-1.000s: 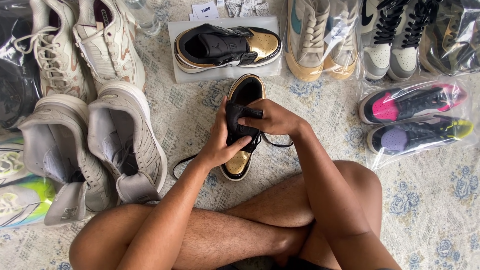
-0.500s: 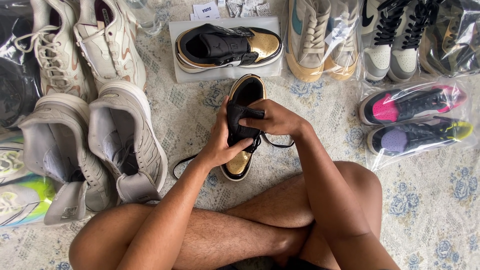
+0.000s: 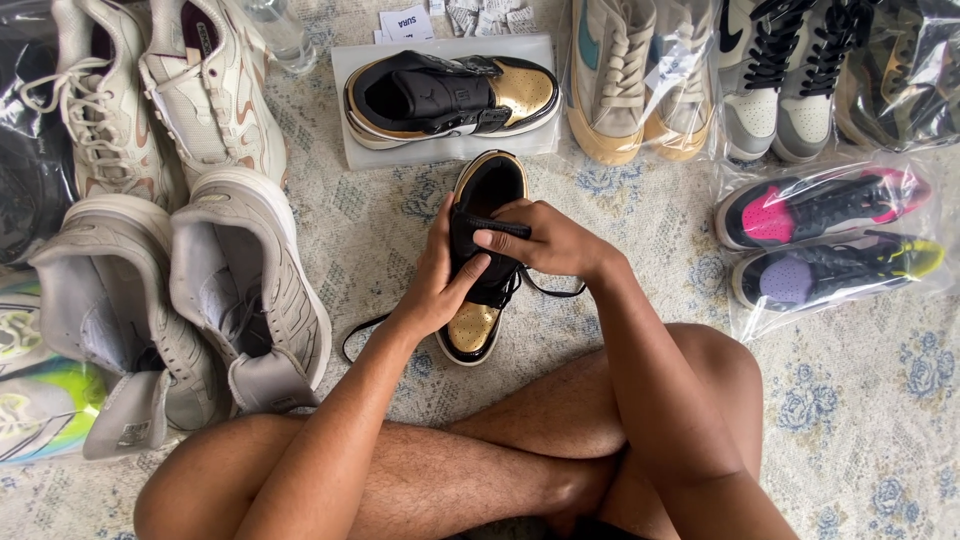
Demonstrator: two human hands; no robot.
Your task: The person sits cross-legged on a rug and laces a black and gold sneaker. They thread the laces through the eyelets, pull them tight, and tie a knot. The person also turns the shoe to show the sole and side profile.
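Surface: a pale carpet (image 3: 860, 420) with a faded blue flower pattern is covering the whole floor in view; no walls are showing. A person is sitting cross-legged on it, bare legs filling the lower middle.

Edges and open room: footwear is crowding three sides. A pair of cream trainers (image 3: 150, 90) is lying at upper left, a pair of grey high-tops (image 3: 190, 300) at left, and a neon green shoe (image 3: 30, 400) is showing at the left edge. A tan pair in clear wrap (image 3: 640, 80) and a grey-and-black pair (image 3: 790, 80) are lining the top, with two bagged black shoes (image 3: 830, 240), one pink-lined, one purple-lined, at right. Bare carpet is remaining at lower right and in a narrow strip around the held item.

Item in hand: a black and gold shoe (image 3: 475, 325), glossy gold toe pointing toward the person, black collar, loose black lace trailing left, is sitting on the carpet just in front of the shins. Its mate (image 3: 450, 95) is lying sideways on a flat white tray (image 3: 345, 60) just beyond it.

Hands: the left hand (image 3: 435, 285) is wrapping around the shoe's side, thumb pressing on the tongue. The right hand (image 3: 550, 240) is pinching the black tongue, fingers curled together.
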